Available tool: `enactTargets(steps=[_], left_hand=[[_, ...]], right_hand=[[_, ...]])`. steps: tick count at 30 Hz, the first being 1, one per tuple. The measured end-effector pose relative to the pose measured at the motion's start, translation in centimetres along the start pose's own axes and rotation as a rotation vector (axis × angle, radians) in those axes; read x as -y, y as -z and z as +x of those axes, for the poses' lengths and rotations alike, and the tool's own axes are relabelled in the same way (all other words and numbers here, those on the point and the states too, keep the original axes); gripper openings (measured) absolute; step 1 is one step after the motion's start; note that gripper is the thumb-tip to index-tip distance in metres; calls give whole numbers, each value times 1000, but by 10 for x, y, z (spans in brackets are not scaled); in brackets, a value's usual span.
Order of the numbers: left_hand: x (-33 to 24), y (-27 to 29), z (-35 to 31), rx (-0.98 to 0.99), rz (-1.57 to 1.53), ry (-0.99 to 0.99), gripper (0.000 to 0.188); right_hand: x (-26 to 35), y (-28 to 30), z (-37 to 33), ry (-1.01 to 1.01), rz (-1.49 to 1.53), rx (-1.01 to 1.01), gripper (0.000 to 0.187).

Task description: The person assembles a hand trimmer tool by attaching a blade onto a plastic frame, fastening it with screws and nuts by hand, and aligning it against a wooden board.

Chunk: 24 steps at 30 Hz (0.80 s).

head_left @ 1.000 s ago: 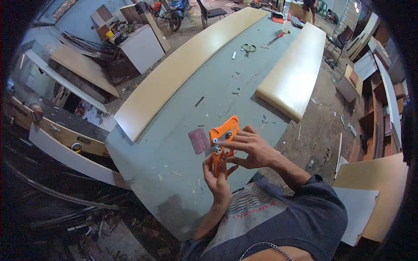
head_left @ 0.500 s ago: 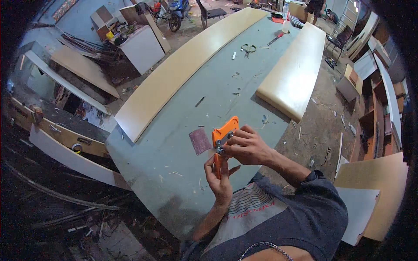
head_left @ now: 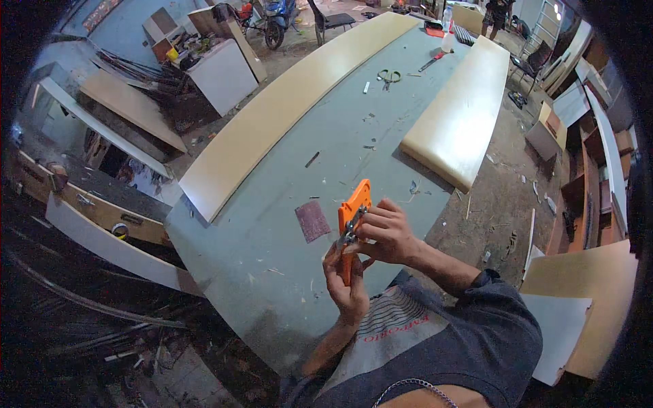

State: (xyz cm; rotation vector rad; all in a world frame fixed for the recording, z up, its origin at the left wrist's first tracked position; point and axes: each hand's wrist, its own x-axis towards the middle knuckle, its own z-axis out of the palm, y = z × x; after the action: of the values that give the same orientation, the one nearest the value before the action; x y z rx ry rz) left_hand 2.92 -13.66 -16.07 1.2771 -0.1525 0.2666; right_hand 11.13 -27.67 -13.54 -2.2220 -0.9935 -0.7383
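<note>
We are steadying, ideally firmly, an angular orange tool (head_left: 354,201) gripped in our left hand (head_left: 347,285), right hand (head_left: 386,234) curling, grip unclear, at silver-metal fittings (head_left: 350,228) above the left fingers.

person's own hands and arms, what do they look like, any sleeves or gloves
The left hand and right hand are ungloved; both forearms are bare, with no watch or bracelet visible. A dark grey fabric sleeve covers the right upper arm.

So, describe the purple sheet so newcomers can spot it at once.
Find the big greenish table. Near its closest end, left of the orange tool, lies a flat oblong sheet. Its dull purple separates it from the pale boards and dark strips.
</note>
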Motion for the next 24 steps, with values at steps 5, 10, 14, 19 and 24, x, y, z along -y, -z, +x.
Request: enactTargets(steps=[5,10,14,19,24], left_hand=[[-4,0,-1,-58,-53,33,37],[-4,-3,1,-85,-25,-11,35],[-5,-5,-1,-142,-95,72,37],[1,-3,-3,-147,-131,101,35],[-2,-1,-3,-139,-97,81,36]], right_hand=[[10,12,11,-117,191,-63,25],[4,6,8,29,102,-43,21],[4,8,5,20,89,24,32],[8,13,6,-124,196,5,27],[8,19,9,-24,178,-51,34]])
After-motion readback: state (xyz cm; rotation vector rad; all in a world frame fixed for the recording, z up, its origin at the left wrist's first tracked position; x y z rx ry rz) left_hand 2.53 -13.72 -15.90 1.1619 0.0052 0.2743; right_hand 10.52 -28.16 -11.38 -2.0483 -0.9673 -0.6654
